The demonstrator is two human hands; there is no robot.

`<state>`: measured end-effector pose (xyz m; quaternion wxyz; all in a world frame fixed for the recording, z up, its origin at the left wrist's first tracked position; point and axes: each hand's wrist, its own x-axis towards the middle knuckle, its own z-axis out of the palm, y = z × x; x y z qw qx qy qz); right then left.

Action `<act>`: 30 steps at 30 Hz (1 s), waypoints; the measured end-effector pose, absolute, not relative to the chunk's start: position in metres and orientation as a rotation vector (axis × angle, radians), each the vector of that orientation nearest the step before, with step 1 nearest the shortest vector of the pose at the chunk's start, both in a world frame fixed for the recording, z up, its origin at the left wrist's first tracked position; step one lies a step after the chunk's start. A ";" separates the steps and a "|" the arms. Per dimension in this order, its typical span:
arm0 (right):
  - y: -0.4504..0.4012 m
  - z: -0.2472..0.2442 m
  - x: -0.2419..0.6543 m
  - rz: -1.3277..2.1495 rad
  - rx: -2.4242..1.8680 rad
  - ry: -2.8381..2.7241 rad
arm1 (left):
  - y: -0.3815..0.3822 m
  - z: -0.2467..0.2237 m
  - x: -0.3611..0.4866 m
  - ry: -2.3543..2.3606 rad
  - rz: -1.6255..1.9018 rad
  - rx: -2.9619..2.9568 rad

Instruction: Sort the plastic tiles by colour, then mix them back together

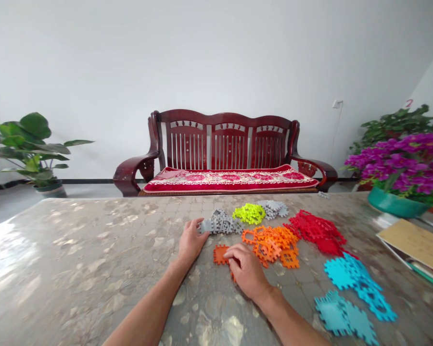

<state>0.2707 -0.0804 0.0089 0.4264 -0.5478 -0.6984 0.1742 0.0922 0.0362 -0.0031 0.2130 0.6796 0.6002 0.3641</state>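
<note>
My left hand (193, 239) is at the left end of the grey puzzle piece pile (225, 223), its fingers closed on a light grey piece (205, 226). Nearer to me, my right hand (244, 269) has its fingers bent at the right edge of a flat orange square piece (220, 254); the thumb and index finger meet there. Part of another orange piece shows under this hand. Just beyond and to the right lies the orange pile (274, 243). Behind it are yellow-green pieces (249, 213) and light grey-blue pieces (273, 208).
Red pieces (315, 231), bright blue pieces (359, 283) and teal pieces (342, 315) lie to the right on the patterned table (104, 269). Purple flowers in a green pot (397, 202) and a tan notebook (416, 244) stand farther right. A wooden bench (228, 144) is beyond the table.
</note>
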 end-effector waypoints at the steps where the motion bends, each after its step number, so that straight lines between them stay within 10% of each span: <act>1: -0.080 0.009 0.271 0.435 -1.368 -1.747 | 0.036 -0.003 0.092 1.664 0.993 1.905; 21: -0.085 0.016 0.284 0.248 -1.594 -1.733 | 0.023 0.000 0.086 1.541 1.368 2.189; 30: -0.098 0.039 0.297 0.342 -1.685 -2.096 | -0.019 0.029 0.106 1.177 0.691 2.411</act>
